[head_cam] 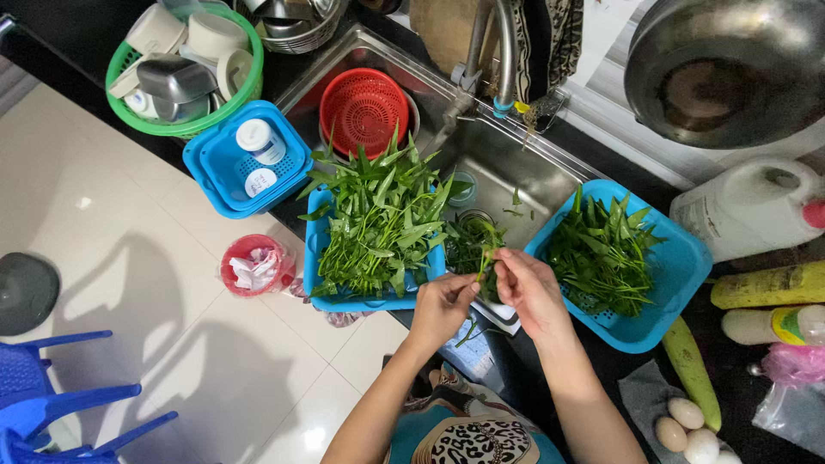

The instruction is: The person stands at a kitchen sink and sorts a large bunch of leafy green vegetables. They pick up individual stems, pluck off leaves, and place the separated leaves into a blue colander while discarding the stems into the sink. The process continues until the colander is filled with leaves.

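Both your hands, left hand [443, 302] and right hand [526, 288], have fingers pinched on one green stem [483, 258] over the sink [507, 172] edge (light, limp, snaps easily); grip near the base.

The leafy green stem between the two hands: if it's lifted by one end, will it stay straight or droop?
The stem, pinched by the left hand and right hand, looks thin with long leaves, so it would probably droop. It likely weighs little. The greens in the blue basket lie limp and tangled, so stems may snag one another.
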